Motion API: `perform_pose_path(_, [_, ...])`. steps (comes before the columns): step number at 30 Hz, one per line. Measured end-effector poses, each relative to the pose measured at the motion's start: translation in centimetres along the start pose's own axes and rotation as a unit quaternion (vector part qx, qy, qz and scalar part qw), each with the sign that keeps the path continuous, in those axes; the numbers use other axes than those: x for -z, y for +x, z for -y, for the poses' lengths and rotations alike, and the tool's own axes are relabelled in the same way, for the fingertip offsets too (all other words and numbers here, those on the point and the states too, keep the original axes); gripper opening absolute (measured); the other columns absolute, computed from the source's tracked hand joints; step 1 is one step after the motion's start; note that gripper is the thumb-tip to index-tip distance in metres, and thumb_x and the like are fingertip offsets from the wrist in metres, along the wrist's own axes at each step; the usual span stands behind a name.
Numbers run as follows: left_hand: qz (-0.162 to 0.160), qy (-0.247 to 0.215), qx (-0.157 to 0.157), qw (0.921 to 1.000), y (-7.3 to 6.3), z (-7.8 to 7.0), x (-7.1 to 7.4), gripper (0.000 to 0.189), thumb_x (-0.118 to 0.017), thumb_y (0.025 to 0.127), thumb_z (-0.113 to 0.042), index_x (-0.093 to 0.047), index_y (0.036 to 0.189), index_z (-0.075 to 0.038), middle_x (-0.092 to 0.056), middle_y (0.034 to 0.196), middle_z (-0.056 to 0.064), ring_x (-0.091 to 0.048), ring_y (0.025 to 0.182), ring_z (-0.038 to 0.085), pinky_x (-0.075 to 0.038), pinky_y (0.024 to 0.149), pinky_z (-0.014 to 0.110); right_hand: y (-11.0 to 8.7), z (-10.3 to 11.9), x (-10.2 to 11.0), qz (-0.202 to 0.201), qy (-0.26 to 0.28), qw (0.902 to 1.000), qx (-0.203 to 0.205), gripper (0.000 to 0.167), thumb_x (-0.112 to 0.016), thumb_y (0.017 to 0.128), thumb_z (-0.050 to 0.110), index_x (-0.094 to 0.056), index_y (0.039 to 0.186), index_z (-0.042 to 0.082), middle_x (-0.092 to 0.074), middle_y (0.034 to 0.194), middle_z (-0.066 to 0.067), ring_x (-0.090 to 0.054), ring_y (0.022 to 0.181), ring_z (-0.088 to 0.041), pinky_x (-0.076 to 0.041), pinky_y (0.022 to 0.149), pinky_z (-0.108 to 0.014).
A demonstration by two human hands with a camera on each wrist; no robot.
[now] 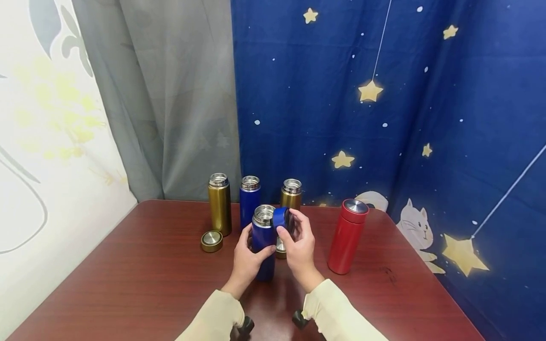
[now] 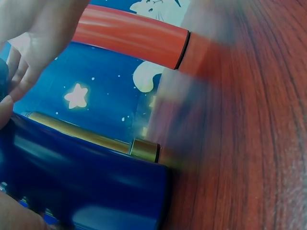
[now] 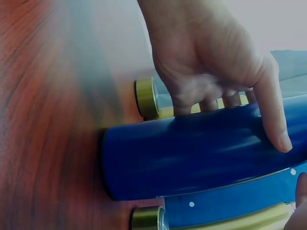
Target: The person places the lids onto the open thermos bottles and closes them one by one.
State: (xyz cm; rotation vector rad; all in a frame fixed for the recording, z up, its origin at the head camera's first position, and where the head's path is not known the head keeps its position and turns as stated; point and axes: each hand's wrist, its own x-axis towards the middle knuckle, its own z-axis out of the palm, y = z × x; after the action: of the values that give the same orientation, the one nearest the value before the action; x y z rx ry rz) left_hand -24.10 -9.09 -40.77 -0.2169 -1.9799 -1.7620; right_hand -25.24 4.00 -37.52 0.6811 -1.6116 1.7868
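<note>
Starry curtain [image 1: 298, 104] behind, and the left hand [image 1: 246, 263] grips the near blue bottle [image 1: 262, 239], upright; just right of its open mouth [image 1: 264, 211], the right hand [image 1: 301, 247] pinches a tilted blue cap [image 1: 280, 217], perhaps touching.

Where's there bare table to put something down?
On the table left of the left hand, nearer the camera than the left gold lid; also right of the red bottle. Around the right hand it's crowded: blue bottle, gold bottle, another gold lid.
</note>
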Motion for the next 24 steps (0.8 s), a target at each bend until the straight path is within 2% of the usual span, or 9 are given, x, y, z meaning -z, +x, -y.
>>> perform_pose_path(6, [0.003,0.0,0.004,1.0,1.1,3.7,-0.6,0.077,-0.084,0.075,-0.012,-0.045,0.142,-0.008,-0.057,0.131,0.016,-0.057,0.113,0.036,-0.046,0.095,0.056,0.7,0.2,0.2,0.0,0.0,0.9999,0.013,0.045,-0.067,0.083,-0.012,-0.052,0.126,-0.013,-0.057,0.116,-0.03,-0.06,0.102,-0.037,-0.051,0.091,-0.034])
perform_pose_path(7, [0.004,0.001,0.004,1.0,1.2,3.9,-0.6,0.078,-0.084,0.075,-0.014,-0.046,0.142,-0.01,-0.057,0.131,0.015,-0.057,0.113,0.035,-0.046,0.095,0.055,0.8,0.3,0.2,0.0,-0.001,0.9999,0.013,0.045,-0.067,0.083,-0.012,-0.052,0.125,-0.013,-0.056,0.117,-0.029,-0.06,0.102,-0.037,-0.051,0.091,-0.033])
perform_pose_path(17, [0.03,0.016,0.024,0.9992,1.4,4.1,-0.8,0.08,-0.084,0.076,-0.029,-0.043,0.144,-0.014,-0.054,0.135,0.012,-0.054,0.119,0.035,-0.043,0.098,0.058,1.6,1.1,0.1,0.003,-0.029,0.9994,0.019,0.044,-0.07,0.084,-0.006,-0.056,0.126,-0.01,-0.056,0.121,-0.026,-0.058,0.108,-0.037,-0.049,0.094,-0.031])
perform_pose_path(24, [0.033,0.011,0.013,0.9993,1.5,4.2,-1.1,0.081,-0.083,0.077,-0.03,-0.043,0.144,-0.012,-0.056,0.133,0.013,-0.057,0.116,0.035,-0.046,0.095,0.056,2.5,1.6,0.2,0.02,-0.087,0.9951,0.041,0.042,-0.073,0.083,-0.002,-0.061,0.123,-0.006,-0.059,0.12,-0.021,-0.057,0.11,-0.033,-0.048,0.095,-0.028])
